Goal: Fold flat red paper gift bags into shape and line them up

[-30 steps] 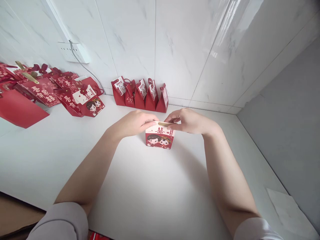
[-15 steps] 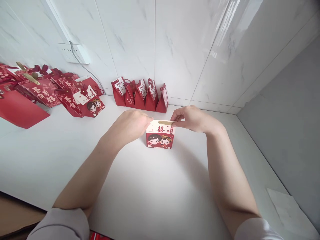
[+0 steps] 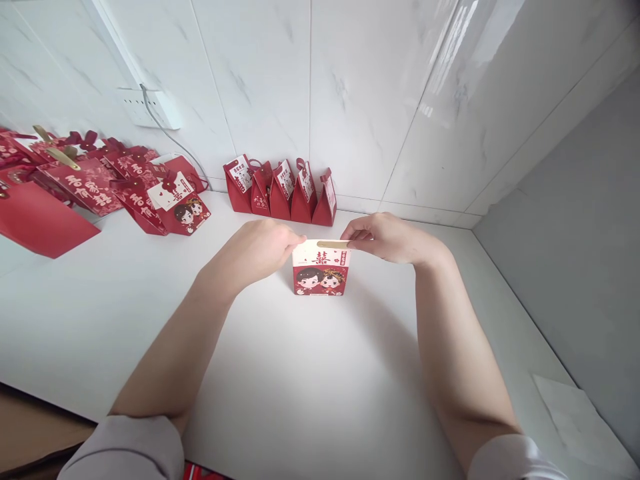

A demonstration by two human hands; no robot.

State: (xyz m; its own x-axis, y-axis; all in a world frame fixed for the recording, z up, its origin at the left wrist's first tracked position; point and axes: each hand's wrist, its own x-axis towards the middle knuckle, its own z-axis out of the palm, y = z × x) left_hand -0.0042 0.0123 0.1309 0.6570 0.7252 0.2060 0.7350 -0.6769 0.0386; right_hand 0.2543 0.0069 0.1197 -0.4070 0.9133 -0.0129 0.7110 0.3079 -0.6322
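Observation:
A small red and white gift box (image 3: 321, 280) stands upright on the white table, its front printed with two cartoon figures and a red character above them. My left hand (image 3: 265, 245) pinches the box's top left corner between thumb and fingers. At the top right corner, my right hand (image 3: 383, 238) has its thumb and fingers closed on the edge. Between the two hands, a gold strip (image 3: 333, 245) runs along the upper edge. The back of the box and some of my fingertips are hidden.
Several red gift boxes (image 3: 295, 197) stand in a row against the marbled wall. More red boxes and bags (image 3: 90, 183) with ribbons are heaped at the left. A socket strip (image 3: 149, 108) with a grey cable sits on the wall. A pale sheet (image 3: 585, 413) lies at the right.
Both hands keep their hold on the gift box's top corners. The box stays in nearly the same place, its front turned very slightly.

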